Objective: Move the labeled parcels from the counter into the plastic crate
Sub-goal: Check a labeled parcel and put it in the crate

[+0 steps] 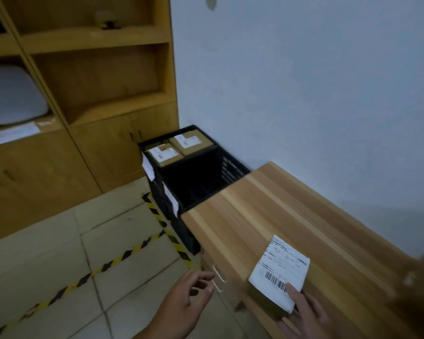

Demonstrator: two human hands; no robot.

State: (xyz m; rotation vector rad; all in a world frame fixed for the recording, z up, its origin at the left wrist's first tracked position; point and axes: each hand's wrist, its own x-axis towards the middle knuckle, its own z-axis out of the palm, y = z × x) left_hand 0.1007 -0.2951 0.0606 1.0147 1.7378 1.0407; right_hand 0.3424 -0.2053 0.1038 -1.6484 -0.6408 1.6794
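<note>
Brown cardboard parcel (pixel 277 277) sits at the near edge of the wooden surface (pixel 291 211), lower right of the frame, its white label showing a barcode and print too blurred to read. Right hand (pixel 304 311) rests on its near corner, grip on it unclear. Left hand (pixel 184 299) hangs beside the surface, fingers loosely spread. Black plastic crate (pixel 233 172) at centre holds two labelled parcels (pixel 179 149). Tiled floor with yellow-black tape (pixel 157 216); wooden shelving (pixel 83 81) upper left.
</note>
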